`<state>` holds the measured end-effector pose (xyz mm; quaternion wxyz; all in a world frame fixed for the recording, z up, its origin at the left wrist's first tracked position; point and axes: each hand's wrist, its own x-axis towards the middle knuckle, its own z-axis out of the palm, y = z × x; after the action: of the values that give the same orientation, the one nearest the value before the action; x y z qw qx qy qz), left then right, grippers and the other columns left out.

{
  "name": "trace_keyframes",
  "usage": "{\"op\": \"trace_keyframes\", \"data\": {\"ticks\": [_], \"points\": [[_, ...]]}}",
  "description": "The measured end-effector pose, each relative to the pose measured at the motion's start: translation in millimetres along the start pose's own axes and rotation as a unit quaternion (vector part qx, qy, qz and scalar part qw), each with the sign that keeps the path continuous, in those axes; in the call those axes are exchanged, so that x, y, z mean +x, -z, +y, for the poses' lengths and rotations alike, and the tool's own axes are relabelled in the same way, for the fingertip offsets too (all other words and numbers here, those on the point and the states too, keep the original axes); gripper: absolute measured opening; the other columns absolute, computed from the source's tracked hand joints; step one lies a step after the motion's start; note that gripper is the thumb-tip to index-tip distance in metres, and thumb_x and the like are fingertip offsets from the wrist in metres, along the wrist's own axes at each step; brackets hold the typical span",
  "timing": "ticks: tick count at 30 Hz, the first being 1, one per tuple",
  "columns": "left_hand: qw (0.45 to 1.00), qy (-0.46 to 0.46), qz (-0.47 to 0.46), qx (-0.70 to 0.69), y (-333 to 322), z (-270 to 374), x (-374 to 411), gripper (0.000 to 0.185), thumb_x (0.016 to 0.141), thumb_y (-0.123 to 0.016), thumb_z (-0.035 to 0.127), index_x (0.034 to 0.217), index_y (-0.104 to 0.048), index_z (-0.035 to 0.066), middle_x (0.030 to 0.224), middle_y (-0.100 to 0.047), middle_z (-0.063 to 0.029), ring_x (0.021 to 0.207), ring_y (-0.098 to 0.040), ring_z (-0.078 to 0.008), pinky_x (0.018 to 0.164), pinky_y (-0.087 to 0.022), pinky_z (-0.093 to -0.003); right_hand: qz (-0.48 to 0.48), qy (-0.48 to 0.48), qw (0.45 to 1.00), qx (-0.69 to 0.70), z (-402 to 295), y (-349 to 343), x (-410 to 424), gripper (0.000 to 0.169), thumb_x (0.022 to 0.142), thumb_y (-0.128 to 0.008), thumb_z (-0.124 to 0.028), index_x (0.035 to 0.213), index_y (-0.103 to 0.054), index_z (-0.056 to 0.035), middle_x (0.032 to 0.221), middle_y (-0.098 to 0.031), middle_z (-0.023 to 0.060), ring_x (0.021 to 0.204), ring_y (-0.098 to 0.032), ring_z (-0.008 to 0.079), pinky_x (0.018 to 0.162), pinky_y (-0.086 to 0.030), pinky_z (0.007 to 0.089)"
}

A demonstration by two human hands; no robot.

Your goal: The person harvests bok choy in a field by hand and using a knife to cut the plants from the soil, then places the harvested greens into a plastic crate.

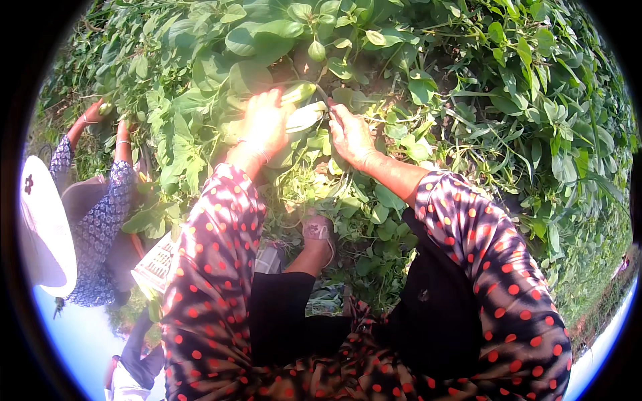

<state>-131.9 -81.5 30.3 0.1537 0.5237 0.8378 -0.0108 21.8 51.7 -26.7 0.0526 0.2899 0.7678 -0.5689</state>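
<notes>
My left hand is closed around leafy greens, whose pale, thick stalk bases stick out to the right, towards my other hand. Broad green leaves surround its fingers. My right hand grips a thin, dark curved tool, which looks like a small sickle. Its curve passes close beside the stalk bases; whether it touches them I cannot tell. Most of the handle is hidden in my fist. Bright glare washes out part of my left hand and the leaves near it.
Dense leafy plants spread ahead and to the right. Trimmed-looking yellow-green leaves lie below my hands, near my shoe. At left, a person in a white hat reaches into the plants beside a white plastic crate. Another person is farther back.
</notes>
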Motion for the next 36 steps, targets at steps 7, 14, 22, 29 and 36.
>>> {"op": "trace_keyframes", "data": {"ticks": [7, 14, 22, 29, 36], "points": [[0.997, 0.030, 0.053, -0.052, -0.4, 20.3, 11.2, 0.024, 0.064, -0.063, 0.005, 0.088, -0.063, 0.010, 0.103, -0.056, -0.0131, 0.098, -0.052, -0.0315, 0.086, -0.041, -0.0419, -0.070, 0.018, 0.982, -0.176, -25.6, 33.9, 47.6, 0.037, 0.085, -0.051, -0.020, 0.122, -0.054, -0.0149, 0.083, -0.066, 0.0178, 0.085, -0.062, 0.0386, 0.080, -0.048, 0.0465], [0.999, 0.032, 0.034, -0.006, 5.6, 42.4, 2.8, 0.038, 0.059, -0.069, 0.004, 0.096, -0.062, 0.009, 0.113, -0.056, -0.0113, 0.101, -0.054, -0.0317, 0.088, -0.043, -0.0397, -0.110, 0.023, 0.978, -0.177, -4.7, 49.2, 20.1, 0.038, 0.086, -0.051, -0.020, 0.124, -0.048, -0.0175, 0.093, -0.063, 0.0180, 0.090, -0.060, 0.0379, 0.079, -0.048, 0.0465], [0.995, 0.096, 0.025, -0.026, -8.1, 54.4, -7.1, 0.036, 0.061, -0.069, 0.006, 0.095, -0.064, 0.011, 0.116, -0.056, -0.0126, 0.105, -0.053, -0.0308, 0.090, -0.043, -0.0397, -0.078, 0.091, 0.991, -0.065, 33.0, 64.9, -16.5, 0.039, 0.085, -0.052, -0.015, 0.124, -0.054, -0.0131, 0.114, -0.061, 0.0133, 0.102, -0.060, 0.0308, 0.089, -0.047, 0.0378], [0.906, 0.262, -0.090, -0.321, 10.9, -7.9, 18.4, 0.049, 0.062, -0.080, 0.012, 0.106, -0.061, 0.003, 0.091, -0.066, -0.0073, 0.081, -0.061, -0.0173, 0.080, -0.048, -0.0314, -0.041, 0.091, 0.995, -0.004, 4.4, 63.5, 0.1, 0.041, 0.086, -0.055, -0.010, 0.127, -0.051, -0.0120, 0.119, -0.059, 0.0134, 0.108, -0.058, 0.0297, 0.093, -0.045, 0.0346], [0.789, 0.340, -0.151, -0.489, 2.6, -37.4, 25.4, 0.036, 0.067, -0.078, 0.010, 0.101, -0.068, 0.005, 0.092, -0.068, -0.0013, 0.078, -0.060, -0.0100, 0.076, -0.047, -0.0251, -0.004, 0.039, 0.999, 0.023, -3.7, 34.3, 12.3, 0.036, 0.087, -0.052, -0.019, 0.123, -0.051, -0.0131, 0.099, -0.062, 0.0194, 0.092, -0.060, 0.0352, 0.082, -0.047, 0.0395]]}}
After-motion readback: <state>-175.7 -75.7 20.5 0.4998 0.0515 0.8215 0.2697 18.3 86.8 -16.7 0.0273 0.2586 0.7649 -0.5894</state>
